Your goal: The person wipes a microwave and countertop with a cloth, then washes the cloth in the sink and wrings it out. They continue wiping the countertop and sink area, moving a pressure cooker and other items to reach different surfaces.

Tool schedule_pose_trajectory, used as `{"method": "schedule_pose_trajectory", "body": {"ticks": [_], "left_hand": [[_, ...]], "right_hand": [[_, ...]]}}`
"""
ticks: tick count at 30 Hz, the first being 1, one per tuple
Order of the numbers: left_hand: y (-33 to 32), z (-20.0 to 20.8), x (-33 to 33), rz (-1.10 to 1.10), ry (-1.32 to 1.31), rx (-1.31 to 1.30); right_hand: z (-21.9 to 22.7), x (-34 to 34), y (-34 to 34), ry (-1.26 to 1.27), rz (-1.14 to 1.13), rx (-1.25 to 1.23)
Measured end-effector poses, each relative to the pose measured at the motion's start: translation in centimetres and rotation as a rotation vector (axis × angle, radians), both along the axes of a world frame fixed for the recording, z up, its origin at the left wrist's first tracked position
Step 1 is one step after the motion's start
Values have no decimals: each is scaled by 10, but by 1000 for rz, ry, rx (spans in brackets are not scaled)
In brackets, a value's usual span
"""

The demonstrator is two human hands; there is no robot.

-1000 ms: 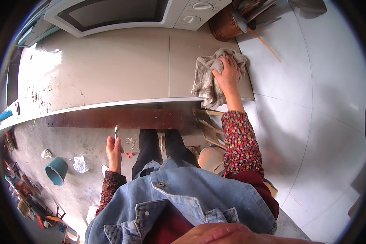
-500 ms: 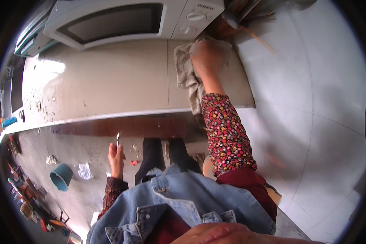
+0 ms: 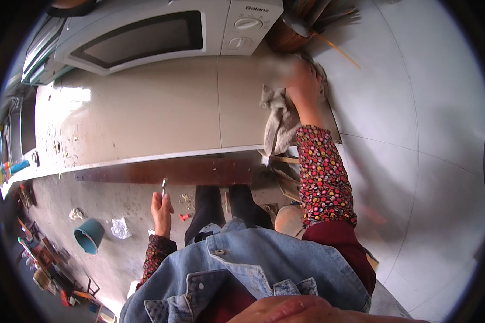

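two hands are showing. one beige cloth (image 3: 279,121) is lying bunched near the right end of the counter (image 3: 145,113), one end drooping at its front edge. one shiny metal tool (image 3: 164,187) is sticking up from the left hand (image 3: 161,212). one white microwave (image 3: 214,32) is standing at the back, two knobs (image 3: 248,23) showing on its panel; one dark line of lettering is sitting above them. one teal bucket (image 3: 95,230) is tilting on the floor.

the right arm is stretching forward, its hand resting palm down on the cloth; blur is hiding the fingertips, so i cannot tell whether they are gripping or pressing flat. the left hand is hanging below the counter's front edge, its thumb and fingers pinching the tool.
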State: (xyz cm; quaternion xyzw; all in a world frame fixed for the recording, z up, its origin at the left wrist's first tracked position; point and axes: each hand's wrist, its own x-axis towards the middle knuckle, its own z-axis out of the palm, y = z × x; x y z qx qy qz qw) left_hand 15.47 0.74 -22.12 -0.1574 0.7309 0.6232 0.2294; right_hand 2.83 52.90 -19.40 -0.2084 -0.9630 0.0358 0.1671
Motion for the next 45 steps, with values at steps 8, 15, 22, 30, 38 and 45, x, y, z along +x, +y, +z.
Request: {"method": "schedule_pose_trajectory", "body": {"ticks": [8,15,22,30,38,45], "left_hand": [[2,-1,30,67,-24,-35],[-33,16,48,193,-4,-172],[-55,53,109,345,18,-260],[-145,24,100,508,27,-91],[-292,-8,30,584,115,156],[-423,0,39,767,111,73]], "right_hand": [[-15,97,-32,24,159,-42],[-21,-41,-177,102,471,-171],[-10,-52,-329,211,969,-211],[-21,16,-217,244,497,-52],[-23,-60,-422,178,569,-38],[0,-163,-660,168,808,-114]]}}
